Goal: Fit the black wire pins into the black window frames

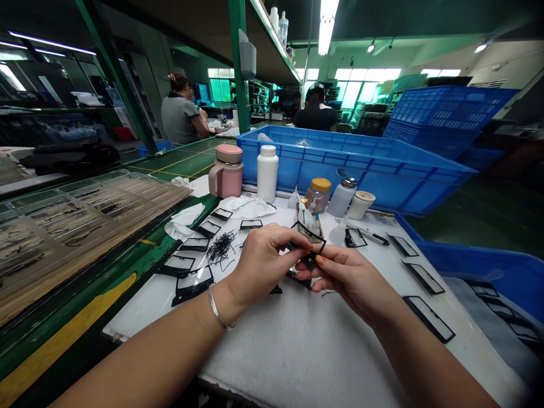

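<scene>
Both hands meet over the middle of the white work board (pixel 272 334). Between them is a small black frame (pixel 322 247) with a clear pane, held up at a tilt. My left hand (pixel 270 252) pinches its near left side with thumb and fingers. My right hand (pixel 340 272) grips its lower right part, thumb on top. Fingers hide much of the frame. Just left of my left hand lies a pile of thin black strips (pixel 221 247). Another black frame (pixel 196 283) rests on the board near my left wrist, with several more around.
Behind the board stand a pink mug (pixel 227 170), a white bottle (pixel 267 173), a yellow-lidded jar (pixel 318 195), a pump bottle (pixel 342 196) and a large blue crate (pixel 361 164). Clear trays (pixel 85 226) lie at left. A knife (pixel 374 235) lies at right. Two people sit farther back.
</scene>
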`<state>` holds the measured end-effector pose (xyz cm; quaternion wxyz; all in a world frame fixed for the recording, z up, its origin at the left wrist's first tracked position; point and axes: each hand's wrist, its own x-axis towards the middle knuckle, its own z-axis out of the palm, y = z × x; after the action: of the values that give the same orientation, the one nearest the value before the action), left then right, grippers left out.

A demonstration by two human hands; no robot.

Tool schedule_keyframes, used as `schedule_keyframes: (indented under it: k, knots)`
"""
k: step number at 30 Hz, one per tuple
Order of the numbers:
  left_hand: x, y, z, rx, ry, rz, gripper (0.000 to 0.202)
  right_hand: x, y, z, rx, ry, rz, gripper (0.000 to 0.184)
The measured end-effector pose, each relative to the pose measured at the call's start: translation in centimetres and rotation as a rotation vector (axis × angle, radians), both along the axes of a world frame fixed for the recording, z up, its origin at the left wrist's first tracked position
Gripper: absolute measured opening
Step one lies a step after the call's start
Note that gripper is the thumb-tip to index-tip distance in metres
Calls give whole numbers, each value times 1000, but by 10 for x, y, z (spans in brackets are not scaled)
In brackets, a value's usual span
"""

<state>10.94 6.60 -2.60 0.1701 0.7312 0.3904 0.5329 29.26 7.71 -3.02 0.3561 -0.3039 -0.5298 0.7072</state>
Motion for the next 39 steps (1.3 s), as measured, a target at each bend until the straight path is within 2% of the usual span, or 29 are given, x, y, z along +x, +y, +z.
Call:
schedule_keyframes:
  k: [8,17,22,33,36,39]
  knots:
    - [1,2,-2,30,-39,-18,7,1,-4,3,-34,24,-1,33]
    - [0,0,1,152,26,-34,8,0,-3,4,-50,43,21,30]
    - [-2,1,1,169,50,-21,8,1,-4,6,-27,24,18,28]
    - [-2,2,1,101,76,2,7,1,-4,3,57,-61,-25,25]
    - [-4,5,3,6,-15,33,18,2,-3,3,71,-68,-41,24]
    - [-6,8,4,-161,-114,58,30,2,-3,3,95,-74,-60,26]
